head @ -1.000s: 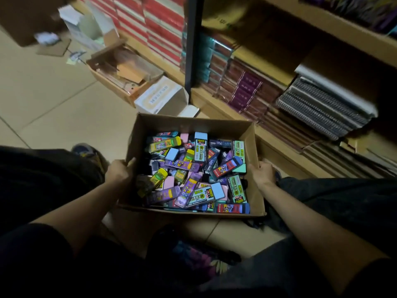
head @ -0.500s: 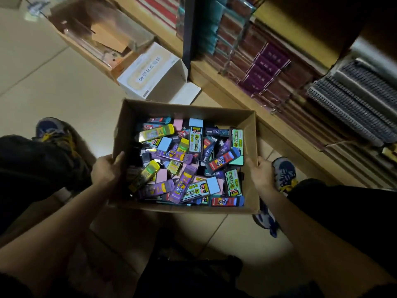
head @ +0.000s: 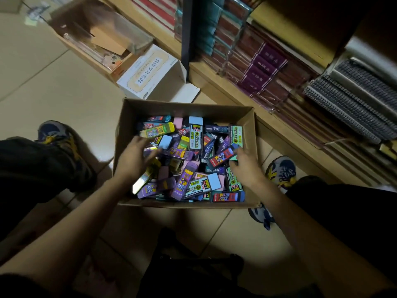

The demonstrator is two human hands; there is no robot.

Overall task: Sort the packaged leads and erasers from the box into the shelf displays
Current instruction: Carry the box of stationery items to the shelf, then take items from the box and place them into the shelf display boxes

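A brown cardboard box (head: pixel 187 106) sits on the tiled floor between my feet, filled with several colourful packs of leads and erasers (head: pixel 189 168). My left hand (head: pixel 133 157) is inside the box on its left side, blurred, with its fingers stretched over the packs and holding nothing. My right hand (head: pixel 246 163) is inside on the right, where thumb and fingers pinch the end of a red-and-blue lead pack (head: pixel 220 157) lying on the pile. The wooden shelf (head: pixel 232 93) runs along the right.
The low shelf holds stacked purple and maroon notebooks (head: pixel 266 67) and spiral-bound pads (head: pixel 348 104). A white carton (head: pixel 150 76) stands just behind the box, with an open box of stationery (head: pixel 96 48) further back. My shoes (head: pixel 281 171) flank the box.
Both hands have left the box's outer sides and moved inside it. The left reaches over the left packs. The right has closed on the red-and-blue pack.
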